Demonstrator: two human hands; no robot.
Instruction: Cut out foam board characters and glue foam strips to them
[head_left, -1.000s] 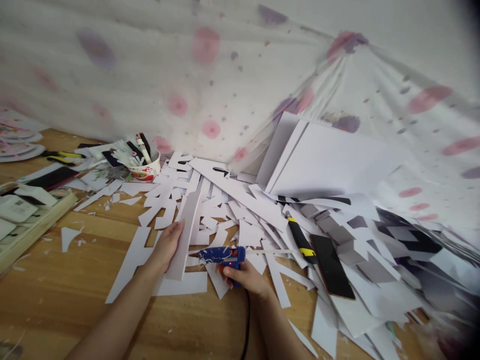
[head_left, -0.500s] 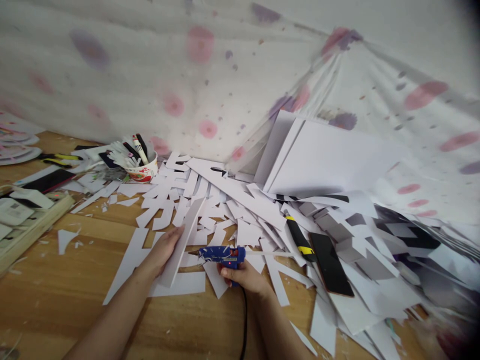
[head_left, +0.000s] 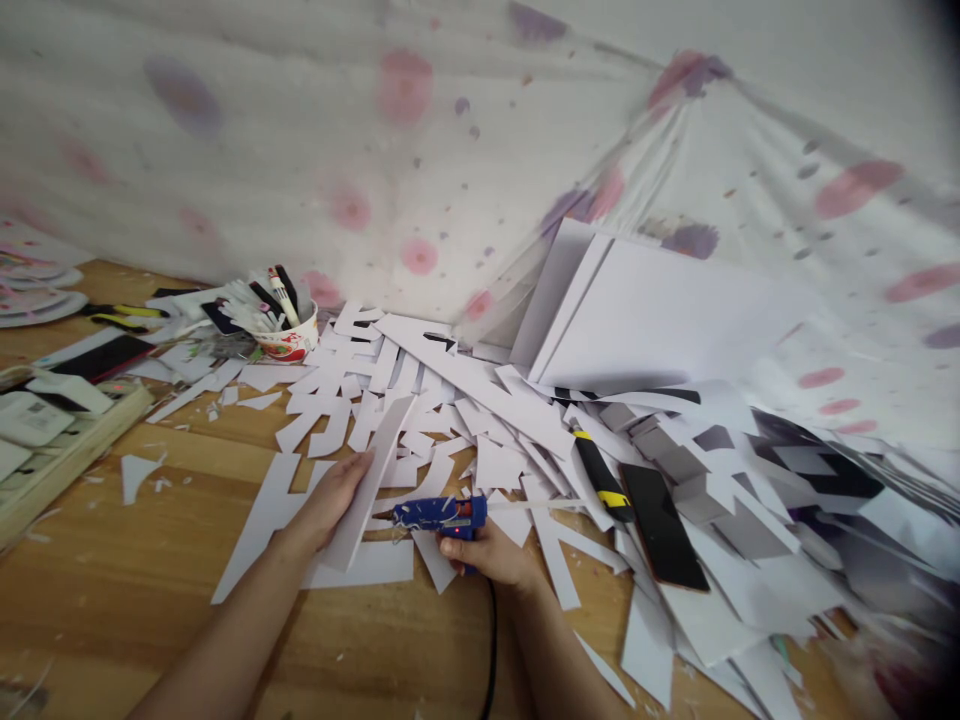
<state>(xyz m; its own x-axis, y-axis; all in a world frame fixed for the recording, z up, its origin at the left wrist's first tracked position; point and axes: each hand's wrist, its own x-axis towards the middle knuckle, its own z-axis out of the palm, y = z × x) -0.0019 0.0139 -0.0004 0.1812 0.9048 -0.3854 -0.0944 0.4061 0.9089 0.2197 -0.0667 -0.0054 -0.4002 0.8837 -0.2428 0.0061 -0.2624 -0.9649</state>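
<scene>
My left hand point(head_left: 339, 492) is closed on a long white foam board strip point(head_left: 367, 490), which stands tilted on its edge. In my right hand point(head_left: 484, 552) is a blue hot glue gun point(head_left: 439, 514), its nozzle pointing left at the strip's lower part. Whether the tip touches the board I cannot tell. A pale glue stick point(head_left: 536, 504) sticks out of the gun's back, and a black cord point(head_left: 491, 640) hangs from its handle. Beneath the gun and strip lie flat white board cutouts point(head_left: 360, 565) on the wooden table point(head_left: 172, 640).
Several white scraps point(head_left: 442, 395) cover the table's middle and right. A black-yellow utility knife point(head_left: 600, 475) and a phone point(head_left: 664, 525) lie at right. Large white boards point(head_left: 645, 310) lean on the curtain. At left are a cup of pens point(head_left: 289, 345), pliers point(head_left: 124, 316) and a power strip point(head_left: 75, 450).
The glue gun has shifted slightly left, its nozzle now nearer the strip and a little lower. My left hand holds the strip almost as before; the whole view has moved slightly.
</scene>
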